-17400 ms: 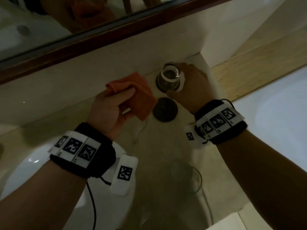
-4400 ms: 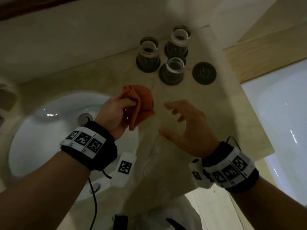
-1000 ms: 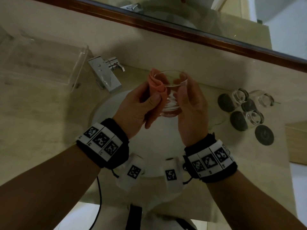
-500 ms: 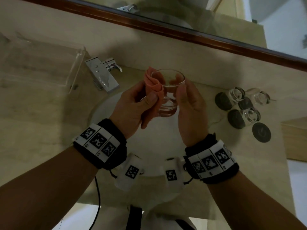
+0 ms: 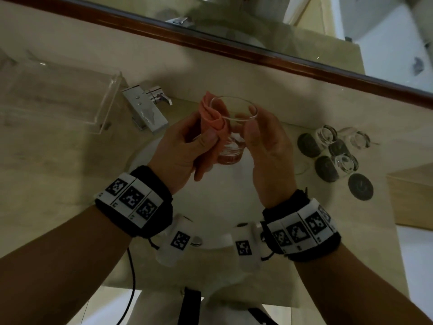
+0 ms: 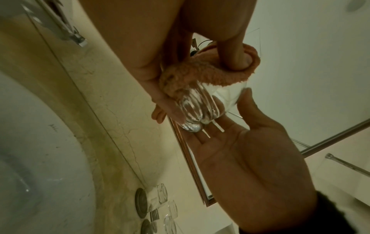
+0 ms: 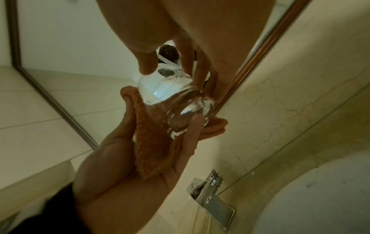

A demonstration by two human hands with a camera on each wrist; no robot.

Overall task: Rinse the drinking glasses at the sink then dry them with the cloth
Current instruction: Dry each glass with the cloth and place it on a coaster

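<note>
1. Holding the glass (image 5: 230,130) above the basin (image 5: 220,198), both hands meet at mid-counter, in front of the tap (image 5: 146,111).
2. Right hand (image 5: 269,156): thumb and fingers curled round the glass wall near the rim, pinching it. The left wrist view shows its open palm (image 6: 246,158) beneath the glass base, which the head view hides.
3. Left hand (image 5: 180,151): thumb and fingers pinch the cloth (image 5: 212,118) against the glass wall.
4. Cloth: orange, folded over the rim, one part inside the glass, the rest hanging outside down the palm. The right wrist view shows that hanging length (image 7: 152,142) lying along the left palm (image 7: 124,182); the left wrist view shows a finger (image 6: 236,52) pressing cloth (image 6: 200,74) into the mouth.
5. Glass: clear, ribbed at the base, tilted with its mouth towards the mirror (image 5: 304,26).
6. Three more glasses (image 5: 344,151) stand on dark coasters (image 5: 307,141) near the right end of the counter (image 5: 58,172), close to its back edge; a fourth coaster (image 5: 360,186) lies bare just beside them. Only the head and left wrist views show these.
7. A clear tray (image 5: 58,99) sits at the left back of the counter, seen in the head view alone.
8. Whether the glass is wet cannot be told.
</note>
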